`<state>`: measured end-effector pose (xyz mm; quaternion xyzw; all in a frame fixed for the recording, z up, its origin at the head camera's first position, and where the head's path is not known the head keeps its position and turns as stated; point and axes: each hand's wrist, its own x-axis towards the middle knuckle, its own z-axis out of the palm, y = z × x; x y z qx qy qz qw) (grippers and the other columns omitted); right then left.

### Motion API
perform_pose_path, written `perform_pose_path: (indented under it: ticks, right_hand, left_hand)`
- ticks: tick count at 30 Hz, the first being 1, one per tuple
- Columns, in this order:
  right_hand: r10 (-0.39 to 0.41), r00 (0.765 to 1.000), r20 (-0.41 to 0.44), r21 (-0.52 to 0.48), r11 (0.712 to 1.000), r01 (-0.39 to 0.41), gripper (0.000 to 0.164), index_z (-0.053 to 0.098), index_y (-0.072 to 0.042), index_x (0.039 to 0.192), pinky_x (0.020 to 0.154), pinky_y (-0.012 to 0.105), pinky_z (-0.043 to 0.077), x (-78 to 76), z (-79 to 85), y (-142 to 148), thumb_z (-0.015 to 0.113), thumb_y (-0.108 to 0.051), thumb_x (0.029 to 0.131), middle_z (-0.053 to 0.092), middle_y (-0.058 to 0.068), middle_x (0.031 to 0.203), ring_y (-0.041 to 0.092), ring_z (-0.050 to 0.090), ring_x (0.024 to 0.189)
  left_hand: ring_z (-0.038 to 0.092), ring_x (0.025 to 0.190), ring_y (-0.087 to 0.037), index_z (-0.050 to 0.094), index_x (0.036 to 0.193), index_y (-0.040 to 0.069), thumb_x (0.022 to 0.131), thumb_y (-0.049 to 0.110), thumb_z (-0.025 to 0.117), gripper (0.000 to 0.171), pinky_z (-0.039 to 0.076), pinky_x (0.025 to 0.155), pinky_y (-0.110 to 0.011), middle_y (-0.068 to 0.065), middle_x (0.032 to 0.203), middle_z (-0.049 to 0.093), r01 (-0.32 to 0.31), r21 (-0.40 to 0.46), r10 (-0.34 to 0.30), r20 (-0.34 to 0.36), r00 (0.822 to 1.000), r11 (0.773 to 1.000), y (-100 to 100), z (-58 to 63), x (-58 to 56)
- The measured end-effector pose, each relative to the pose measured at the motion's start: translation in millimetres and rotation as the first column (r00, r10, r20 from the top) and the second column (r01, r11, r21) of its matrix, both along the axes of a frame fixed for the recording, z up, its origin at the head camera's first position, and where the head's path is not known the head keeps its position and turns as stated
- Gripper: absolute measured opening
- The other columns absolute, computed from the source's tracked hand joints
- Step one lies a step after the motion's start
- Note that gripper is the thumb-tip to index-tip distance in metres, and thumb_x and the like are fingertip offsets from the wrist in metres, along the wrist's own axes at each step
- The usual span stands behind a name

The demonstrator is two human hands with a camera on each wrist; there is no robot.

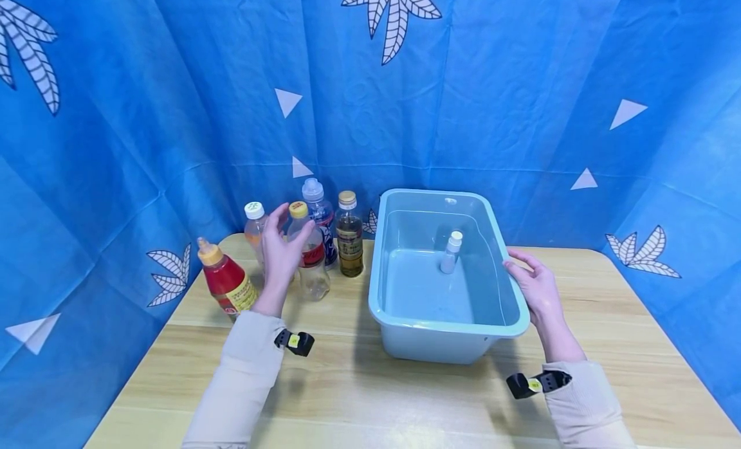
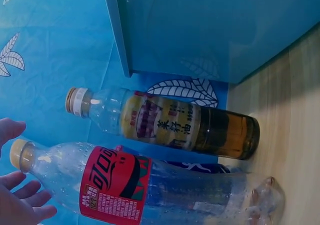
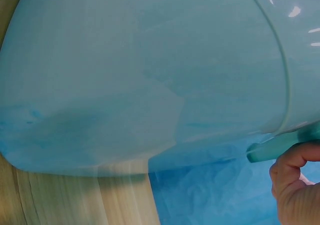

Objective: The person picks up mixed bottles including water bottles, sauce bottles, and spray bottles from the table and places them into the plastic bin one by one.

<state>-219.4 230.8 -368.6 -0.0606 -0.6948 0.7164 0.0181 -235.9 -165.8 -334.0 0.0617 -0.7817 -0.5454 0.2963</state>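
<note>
The basin (image 1: 431, 343) was gripped, seemingly for steadiness, by the right hand (image 1: 537, 288); the left hand (image 1: 280, 256) was spread wide around the yellow-capped bottle (image 1: 313, 259).

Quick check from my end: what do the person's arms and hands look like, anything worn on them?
The left hand and right hand are ungloved. Both arms wear long, pale off-white sleeves. At each cuff sits a black strap with a small, boxy black device and a yellow-green label, its marks too small to read. No cables show.
</note>
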Motion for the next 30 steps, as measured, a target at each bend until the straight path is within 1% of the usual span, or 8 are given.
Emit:
perform_pose_path:
  ticks: [5, 10, 15, 23, 30]
  right_hand:
    - [0.003, 1.000, 0.001, -0.007, 1.000, -0.003, 0.036, 0.051, -0.009, 0.118, 0.058, 0.023, 0.051, 0.2, -0.4, 0.0, 0.060, -0.021, 0.085, 0.065, -0.009, 0.075, 0.009, 0.063, 0.067]
    - [0.007, 1.000, 0.003, 0.000, 1.000, -0.007, 0.040, 0.049, -0.006, 0.120, 0.058, 0.023, 0.051, 0.1, -0.6, -0.2, 0.060, -0.022, 0.085, 0.065, -0.009, 0.075, 0.009, 0.064, 0.068]
    - [0.007, 1.000, 0.003, 0.005, 1.000, -0.007, 0.039, 0.049, -0.006, 0.120, 0.058, 0.023, 0.051, -0.5, -0.4, 0.3, 0.060, -0.021, 0.085, 0.065, -0.009, 0.075, 0.008, 0.063, 0.067]
    - [0.006, 1.000, 0.009, 0.012, 1.000, -0.006, 0.042, 0.048, -0.005, 0.122, 0.058, 0.022, 0.051, -1.4, 0.6, 0.6, 0.060, -0.022, 0.085, 0.065, -0.010, 0.075, 0.007, 0.063, 0.067]
    - [0.010, 1.000, 0.011, 0.012, 1.000, -0.010, 0.042, 0.048, -0.006, 0.122, 0.059, 0.022, 0.051, -1.1, 0.7, 1.1, 0.060, -0.023, 0.085, 0.065, -0.010, 0.076, 0.007, 0.063, 0.068]
  left_hand:
    - [0.043, 0.116, -0.020, 0.047, 0.126, 0.007, 0.078, 0.026, 0.069, 0.056, 0.031, 0.097, -0.037, -0.008, 0.126, 0.047, -0.004, 0.005, 0.004, 0.002, 1.000, 1.000, -1.8, -1.7, -4.8]
    - [0.044, 0.115, -0.019, 0.049, 0.125, 0.008, 0.079, 0.026, 0.068, 0.053, 0.031, 0.098, -0.034, -0.008, 0.127, 0.048, -0.002, 0.018, 0.002, 0.001, 1.000, 1.000, -3.7, -3.2, -7.7]
    - [0.047, 0.113, -0.019, 0.051, 0.123, 0.007, 0.079, 0.027, 0.067, 0.051, 0.032, 0.098, -0.031, -0.009, 0.124, 0.051, -0.001, 0.019, 0.001, -0.011, 1.000, 1.000, -4.2, -4.2, -10.6]
    - [0.051, 0.108, -0.021, 0.055, 0.118, 0.003, 0.081, 0.020, 0.065, 0.042, 0.037, 0.094, -0.031, -0.012, 0.116, 0.056, 0.036, 0.052, -0.033, -0.054, 0.998, 0.998, -2.4, -2.7, -12.1]
    - [0.054, 0.102, -0.023, 0.057, 0.113, 0.001, 0.079, 0.016, 0.067, 0.038, 0.041, 0.090, -0.030, -0.015, 0.109, 0.059, 0.055, 0.065, -0.050, -0.078, 0.996, 0.996, -0.7, 0.6, -10.8]
